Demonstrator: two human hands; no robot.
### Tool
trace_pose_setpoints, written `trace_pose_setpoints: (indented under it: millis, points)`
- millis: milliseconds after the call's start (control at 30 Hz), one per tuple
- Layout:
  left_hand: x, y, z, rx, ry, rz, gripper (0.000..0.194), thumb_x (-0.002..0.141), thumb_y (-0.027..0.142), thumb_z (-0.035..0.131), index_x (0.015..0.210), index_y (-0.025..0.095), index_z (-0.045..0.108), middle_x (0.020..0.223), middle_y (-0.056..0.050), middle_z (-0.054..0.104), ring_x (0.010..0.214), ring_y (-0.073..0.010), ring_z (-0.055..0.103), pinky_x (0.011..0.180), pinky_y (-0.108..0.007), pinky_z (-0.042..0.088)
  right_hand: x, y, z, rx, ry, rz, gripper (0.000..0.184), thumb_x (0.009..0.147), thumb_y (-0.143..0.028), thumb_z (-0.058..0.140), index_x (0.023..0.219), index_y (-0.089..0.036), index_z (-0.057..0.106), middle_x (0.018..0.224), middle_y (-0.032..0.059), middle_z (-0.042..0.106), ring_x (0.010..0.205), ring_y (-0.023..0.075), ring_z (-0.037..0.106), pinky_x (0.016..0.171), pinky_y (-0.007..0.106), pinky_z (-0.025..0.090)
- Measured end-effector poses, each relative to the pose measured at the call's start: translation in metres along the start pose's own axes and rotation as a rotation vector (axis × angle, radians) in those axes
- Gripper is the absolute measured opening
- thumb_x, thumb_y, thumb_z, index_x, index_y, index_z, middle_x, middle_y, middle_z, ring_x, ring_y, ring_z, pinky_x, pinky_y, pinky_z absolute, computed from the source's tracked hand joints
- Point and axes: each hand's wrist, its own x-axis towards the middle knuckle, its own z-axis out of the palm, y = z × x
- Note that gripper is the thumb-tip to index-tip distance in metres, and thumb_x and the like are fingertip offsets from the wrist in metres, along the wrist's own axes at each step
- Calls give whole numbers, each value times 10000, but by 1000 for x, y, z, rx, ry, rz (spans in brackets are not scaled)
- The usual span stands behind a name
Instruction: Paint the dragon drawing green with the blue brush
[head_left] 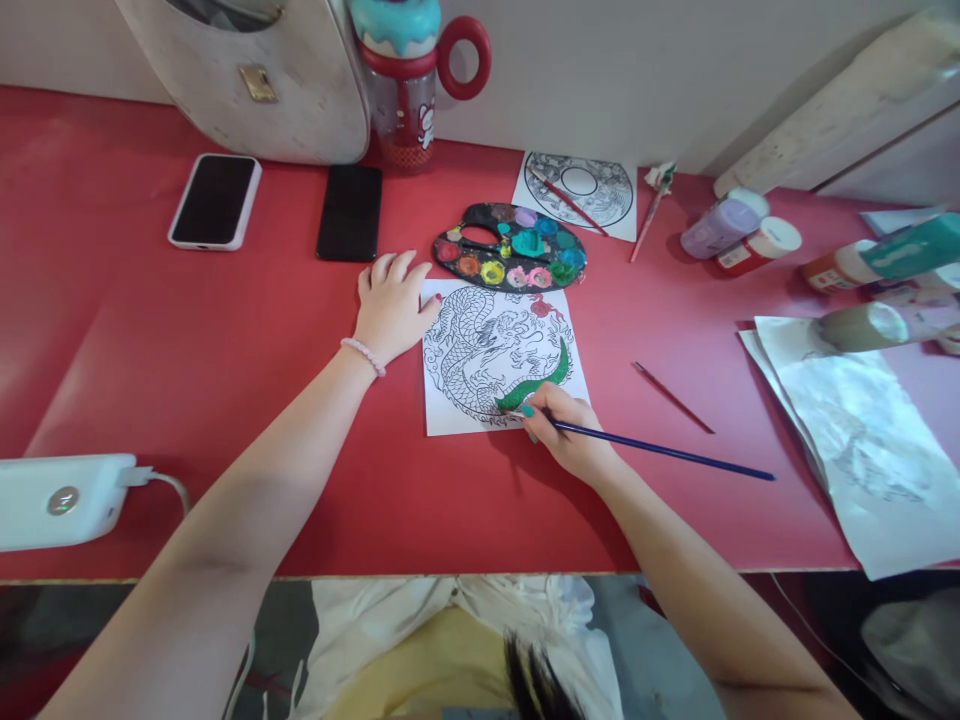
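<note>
Drawing lies between left hand and right hand gripping a paintbrush.

Forearms bare. Pale pink beaded bracelet on left wrist. Left thumbnail red; right nails teal. White gathered clothing, yellow middle.

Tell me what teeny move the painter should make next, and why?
Perhaps stroke the blue brush slightly leftward along the dragon drawing, because the tip sits by the lower-left end of the green patch, and the scales beyond look unpainted.
</note>
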Motion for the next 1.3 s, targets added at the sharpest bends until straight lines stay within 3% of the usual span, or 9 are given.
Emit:
trace_pose_setpoints:
  millis: [333,1300]
  points:
    - [0,0,1,1,11,-4,408,910,336,526,1315,293,558,1494,-71,461,1393,-365,331,1139,-612,262,0,2,1,14,7,-2,219,885,-266,478,688,-239,385,582,-38,463,508,109,411,503,239,326]
    - [0,0,0,11,10,2,409,912,340,523,1313,272,563,1498,-85,460,1391,-372,336,1137,-606,262,0,1,1,17,33,36,234,891,-283,486,683,-240,387,559,-36,485,494,114,410,493,246,324]
